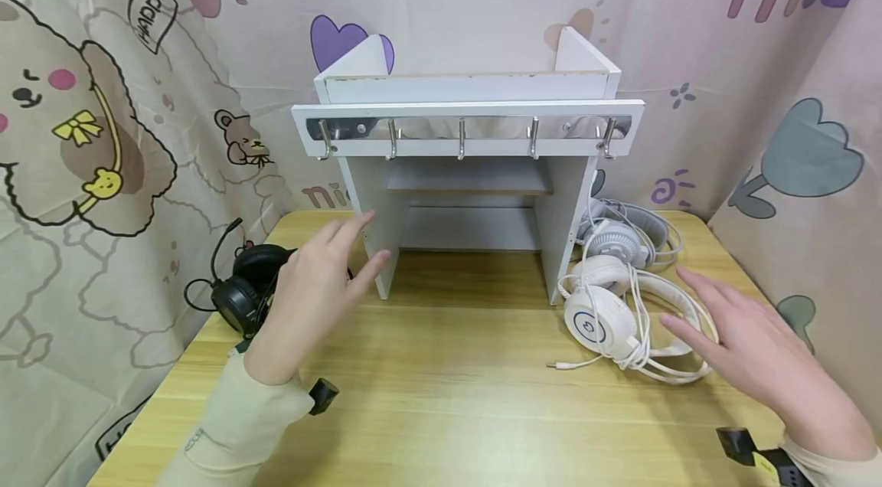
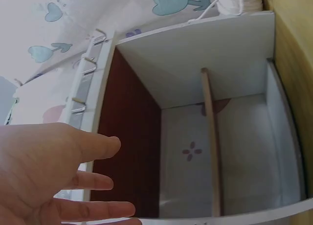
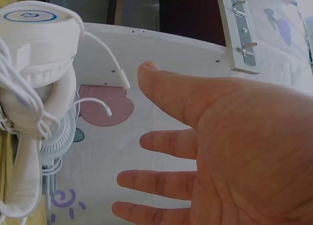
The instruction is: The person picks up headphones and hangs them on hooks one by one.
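My left hand (image 1: 310,295) is held with fingers extended between a black headset (image 1: 237,307) with a boom mic and the left side of a white shelf unit (image 1: 575,219). In the left wrist view, nothing lies in the left hand's spread fingers. My right hand (image 1: 751,341) hovers beside white headphones (image 1: 599,322), its fingers straight and holding nothing. Their cable is looped around them, and its plug rests on the table. Grey-white headphones (image 1: 616,242) with a wound cable sit just behind. Part of the black headset is hidden behind the left hand.
A metal hook rail (image 1: 427,129) with several hooks runs across the shelf unit's upper front. Below it are an inner shelf board (image 1: 475,184) and open compartments. The unit stands on a wooden table (image 1: 448,380), with a patterned curtain (image 1: 482,4) behind and at both sides.
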Tool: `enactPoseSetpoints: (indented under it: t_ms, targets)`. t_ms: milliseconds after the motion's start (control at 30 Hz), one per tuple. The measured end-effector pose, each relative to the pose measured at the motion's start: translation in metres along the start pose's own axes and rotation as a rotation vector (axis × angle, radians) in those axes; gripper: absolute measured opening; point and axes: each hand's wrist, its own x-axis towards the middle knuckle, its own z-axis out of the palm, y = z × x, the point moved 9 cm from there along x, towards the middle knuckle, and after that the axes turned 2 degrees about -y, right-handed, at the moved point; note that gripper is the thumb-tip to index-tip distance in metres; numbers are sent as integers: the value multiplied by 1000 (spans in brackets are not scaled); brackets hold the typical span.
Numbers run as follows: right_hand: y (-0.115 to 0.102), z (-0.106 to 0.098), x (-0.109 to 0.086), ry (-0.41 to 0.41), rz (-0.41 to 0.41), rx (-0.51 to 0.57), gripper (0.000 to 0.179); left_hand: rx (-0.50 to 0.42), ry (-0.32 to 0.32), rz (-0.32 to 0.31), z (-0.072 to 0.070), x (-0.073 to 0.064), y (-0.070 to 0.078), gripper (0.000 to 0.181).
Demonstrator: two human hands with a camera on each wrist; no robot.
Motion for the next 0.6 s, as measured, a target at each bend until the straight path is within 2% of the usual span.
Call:
enactPoseSetpoints:
  t_ms: [200,500,600]
  targets:
    - [8,3,-6,-8,29,24,80,-11,90,35,-20,6,2,53]
    - [22,7,-9,-80,123,31,82,-60,170,75,-40,13,6,49]
    - [25,7,-10,-83,136,29,81,-61,199,88,-48,15,7,49]
